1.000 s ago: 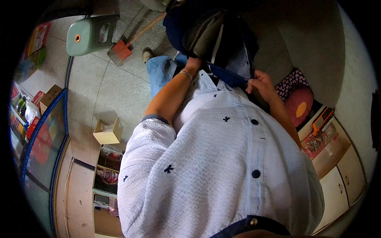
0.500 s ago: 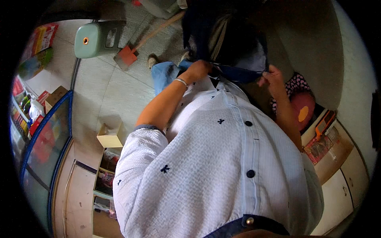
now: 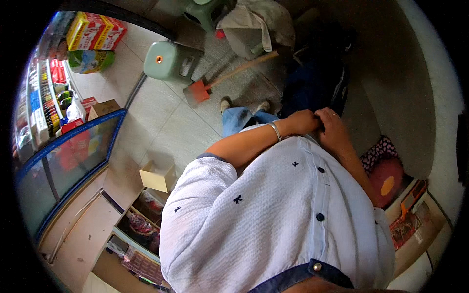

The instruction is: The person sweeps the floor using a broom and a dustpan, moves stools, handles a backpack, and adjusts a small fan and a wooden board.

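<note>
Head view: my left hand (image 3: pixel 304 122) and right hand (image 3: pixel 335 129) meet right of frame centre, fingers curled close; whether they pinch anything, I can't tell. Navy cloth (image 3: pixel 311 85), softly folded, shows above them. I'm probably working its edge; next calls for sure fingertips. My crinkled white shirt (image 3: pixel 273 217) has round buttons (image 3: pixel 320 217).

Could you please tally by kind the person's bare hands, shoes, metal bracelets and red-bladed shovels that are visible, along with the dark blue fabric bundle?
Bare hands (left hand, right hand): 2
Shoes: 2
Metal bracelet: 1
Red-bladed shovel: 1
Dark blue fabric bundle: 1
Total: 7
</note>
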`<state>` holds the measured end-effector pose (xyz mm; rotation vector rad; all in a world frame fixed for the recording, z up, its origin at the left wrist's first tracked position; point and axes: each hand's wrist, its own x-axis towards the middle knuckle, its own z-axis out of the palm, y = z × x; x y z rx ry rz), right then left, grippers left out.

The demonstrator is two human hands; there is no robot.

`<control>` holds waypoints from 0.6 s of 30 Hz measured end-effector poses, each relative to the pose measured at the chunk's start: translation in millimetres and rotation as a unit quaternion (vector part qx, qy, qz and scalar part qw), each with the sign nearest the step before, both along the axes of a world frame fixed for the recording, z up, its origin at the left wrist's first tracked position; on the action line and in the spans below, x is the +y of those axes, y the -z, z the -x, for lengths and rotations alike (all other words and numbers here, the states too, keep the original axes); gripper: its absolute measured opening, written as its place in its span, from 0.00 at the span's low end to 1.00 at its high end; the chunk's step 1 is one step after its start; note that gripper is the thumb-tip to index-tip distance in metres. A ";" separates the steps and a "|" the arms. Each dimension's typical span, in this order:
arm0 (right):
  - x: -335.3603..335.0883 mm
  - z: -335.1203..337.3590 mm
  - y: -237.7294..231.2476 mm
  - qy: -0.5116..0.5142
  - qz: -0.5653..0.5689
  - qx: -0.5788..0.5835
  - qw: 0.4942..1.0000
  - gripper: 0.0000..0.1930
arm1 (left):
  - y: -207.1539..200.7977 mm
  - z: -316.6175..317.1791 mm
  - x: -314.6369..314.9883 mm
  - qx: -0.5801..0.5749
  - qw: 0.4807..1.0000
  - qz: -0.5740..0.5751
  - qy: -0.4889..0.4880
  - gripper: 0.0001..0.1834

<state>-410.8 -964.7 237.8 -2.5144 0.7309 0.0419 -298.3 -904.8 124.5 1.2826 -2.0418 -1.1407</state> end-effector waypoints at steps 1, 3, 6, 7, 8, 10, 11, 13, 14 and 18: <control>0.4 -2.6 4.8 -0.028 0.009 0.016 0.999 0.14 | 5.5 -0.1 3.1 0.026 0.999 -0.023 -0.033 0.08; -5.0 -0.1 19.7 -0.068 0.049 0.002 0.997 0.12 | 0.5 -8.6 3.3 -0.002 0.999 0.046 0.001 0.08; -11.0 -3.5 35.0 -0.091 0.070 0.023 0.993 0.09 | 2.7 -16.8 2.2 -0.058 0.997 0.036 0.020 0.08; -11.9 -6.3 38.9 -0.091 0.070 0.037 0.993 0.08 | 0.2 -22.7 5.0 -0.046 0.998 0.035 0.013 0.09; -13.4 -7.6 40.1 -0.094 0.076 0.019 0.992 0.06 | -7.3 -28.3 7.2 -0.032 0.999 0.035 0.005 0.10; -13.7 -9.5 41.0 -0.097 0.089 -0.017 0.991 0.04 | -10.5 -36.7 7.3 0.113 0.978 -0.165 -0.063 0.14; -15.5 -7.6 43.7 -0.083 0.080 -0.040 0.993 0.04 | -21.1 -40.6 2.8 0.054 0.981 -0.179 -0.049 0.15; -11.7 -1.6 48.3 -0.052 0.059 -0.078 0.994 0.04 | -48.8 -50.2 1.6 -0.057 0.977 -0.203 -0.016 0.17; -8.3 -2.0 51.5 -0.068 0.053 -0.089 0.992 0.04 | -49.8 -48.3 4.0 -0.099 0.976 -0.183 -0.059 0.17; -12.4 -3.1 48.8 -0.123 0.081 -0.088 0.985 0.03 | -36.2 -30.6 -2.1 -0.150 0.970 -0.119 -0.153 0.16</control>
